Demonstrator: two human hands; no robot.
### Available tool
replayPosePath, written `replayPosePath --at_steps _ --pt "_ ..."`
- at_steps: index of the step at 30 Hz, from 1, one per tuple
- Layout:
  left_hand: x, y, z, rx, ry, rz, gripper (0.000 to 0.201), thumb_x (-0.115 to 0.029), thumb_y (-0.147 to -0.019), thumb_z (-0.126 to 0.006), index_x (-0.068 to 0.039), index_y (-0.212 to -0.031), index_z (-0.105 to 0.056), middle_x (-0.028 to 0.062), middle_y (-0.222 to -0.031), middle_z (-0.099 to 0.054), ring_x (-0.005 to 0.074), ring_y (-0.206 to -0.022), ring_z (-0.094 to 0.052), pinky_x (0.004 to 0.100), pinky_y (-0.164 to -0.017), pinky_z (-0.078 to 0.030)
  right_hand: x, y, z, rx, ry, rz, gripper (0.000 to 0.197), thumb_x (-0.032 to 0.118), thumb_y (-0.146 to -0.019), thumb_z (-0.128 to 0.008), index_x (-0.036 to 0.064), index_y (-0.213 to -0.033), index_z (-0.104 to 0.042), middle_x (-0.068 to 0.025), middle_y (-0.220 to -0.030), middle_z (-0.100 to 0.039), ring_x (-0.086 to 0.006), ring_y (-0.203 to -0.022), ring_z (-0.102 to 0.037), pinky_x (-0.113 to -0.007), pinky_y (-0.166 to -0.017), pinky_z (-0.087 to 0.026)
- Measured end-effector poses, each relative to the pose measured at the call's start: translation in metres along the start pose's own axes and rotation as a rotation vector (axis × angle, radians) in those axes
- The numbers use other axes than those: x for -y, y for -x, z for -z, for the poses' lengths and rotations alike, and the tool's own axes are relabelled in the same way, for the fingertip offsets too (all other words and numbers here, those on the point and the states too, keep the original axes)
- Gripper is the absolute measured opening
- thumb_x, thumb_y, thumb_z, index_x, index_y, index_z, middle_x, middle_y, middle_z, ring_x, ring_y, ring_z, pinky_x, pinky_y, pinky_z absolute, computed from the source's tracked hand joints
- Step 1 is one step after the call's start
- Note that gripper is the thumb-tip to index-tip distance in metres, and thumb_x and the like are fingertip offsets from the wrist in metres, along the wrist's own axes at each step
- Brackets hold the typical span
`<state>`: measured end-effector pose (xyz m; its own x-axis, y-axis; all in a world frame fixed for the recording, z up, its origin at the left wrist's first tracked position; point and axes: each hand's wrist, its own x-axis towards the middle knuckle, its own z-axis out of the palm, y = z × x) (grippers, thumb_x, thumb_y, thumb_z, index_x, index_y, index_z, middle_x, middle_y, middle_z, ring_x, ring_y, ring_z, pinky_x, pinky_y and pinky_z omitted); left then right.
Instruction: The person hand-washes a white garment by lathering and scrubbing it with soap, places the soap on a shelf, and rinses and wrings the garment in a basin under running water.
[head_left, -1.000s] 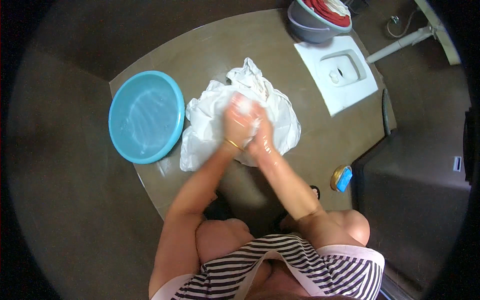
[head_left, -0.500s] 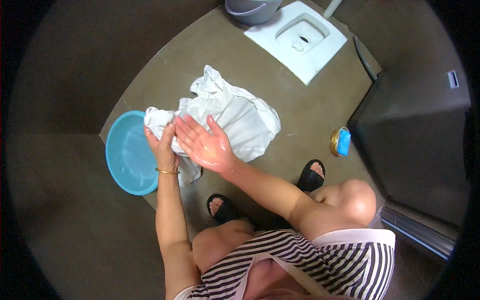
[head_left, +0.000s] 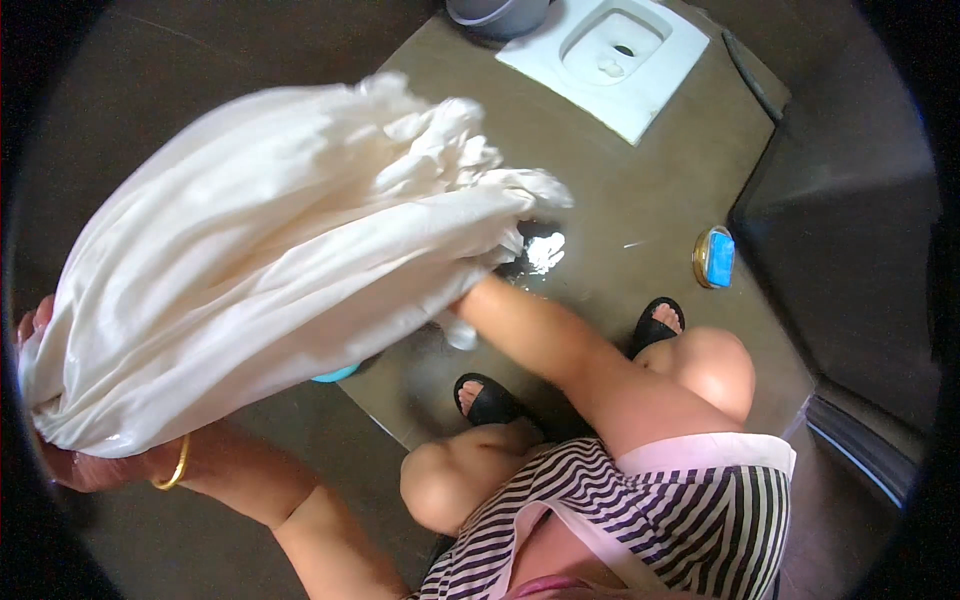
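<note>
A large wet white cloth (head_left: 270, 250) is lifted and stretched across the left half of the view. My left hand (head_left: 70, 455), with a gold bangle on the wrist, grips its bunched end at the far left. My right hand is hidden under the cloth's other end near the middle; only the forearm (head_left: 540, 335) shows. A sliver of the blue basin (head_left: 335, 375) peeks out below the cloth. I am squatting, knees and black sandals (head_left: 490, 400) on the wet floor.
A white squat toilet pan (head_left: 610, 55) lies at the top, with a grey bucket (head_left: 495, 15) beside it. A small round tin with a blue soap bar (head_left: 714, 257) sits on the floor to the right. A dark wall or door stands at right.
The cloth lay in a heap on the floor beside the basin; now both hands have lifted it and pulled it out long, the left hand swinging far to the left.
</note>
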<state>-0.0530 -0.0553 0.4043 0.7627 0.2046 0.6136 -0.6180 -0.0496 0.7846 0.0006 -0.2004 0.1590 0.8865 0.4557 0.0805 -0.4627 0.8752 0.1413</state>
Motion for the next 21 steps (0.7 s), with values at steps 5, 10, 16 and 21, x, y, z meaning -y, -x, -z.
replayPosePath --at_steps 5,10,16,21 --pt "0.032 0.015 0.066 0.273 0.367 0.015 0.046 -0.031 -0.083 -0.034 0.003 -0.112 -0.044 0.0205 -0.114 -0.049 0.0324 -0.106 -0.047 0.0463 -0.098 -0.03 0.07 -0.032 0.041 -0.242 0.163 0.151 0.046 0.047 -0.084 -0.04 0.014 -0.114 -0.049 -0.0065 -0.112 -0.053 -0.0215 -0.105 -0.048 -0.045 -0.084 -0.039" --pt "0.167 0.134 0.065 -0.222 0.411 0.483 0.046 -0.021 -0.084 -0.045 0.0 -0.123 -0.036 0.0139 -0.123 -0.042 0.0247 -0.118 -0.036 0.0419 -0.103 -0.023 0.07 0.021 0.198 -1.001 0.318 0.022 0.045 0.046 -0.085 -0.039 0.0137 -0.115 -0.049 -0.0061 -0.113 -0.052 -0.0198 -0.106 -0.048 -0.041 -0.083 -0.041" --pt "0.28 0.298 0.095 -0.199 -0.102 0.91 0.052 0.004 -0.068 -0.061 -0.003 -0.114 -0.039 0.0055 -0.1 -0.051 0.0162 -0.088 -0.051 0.0279 -0.08 -0.041 0.108 0.116 0.269 -1.828 0.8 0.713 0.029 0.026 -0.081 -0.047 0.0049 -0.1 -0.051 -0.0127 -0.099 -0.056 -0.0242 -0.093 -0.053 -0.036 -0.078 -0.042" --pt "0.302 0.358 0.131 -0.494 -0.364 1.124 0.062 0.002 -0.062 -0.066 -0.002 -0.116 -0.036 0.0095 -0.104 -0.048 0.0173 -0.093 -0.048 0.0284 -0.083 -0.039 0.169 0.107 0.237 -1.675 1.544 0.749 0.057 0.027 -0.069 -0.065 0.0024 -0.115 -0.043 -0.0206 -0.112 -0.047 -0.0303 -0.1 -0.048 -0.036 -0.083 -0.04"
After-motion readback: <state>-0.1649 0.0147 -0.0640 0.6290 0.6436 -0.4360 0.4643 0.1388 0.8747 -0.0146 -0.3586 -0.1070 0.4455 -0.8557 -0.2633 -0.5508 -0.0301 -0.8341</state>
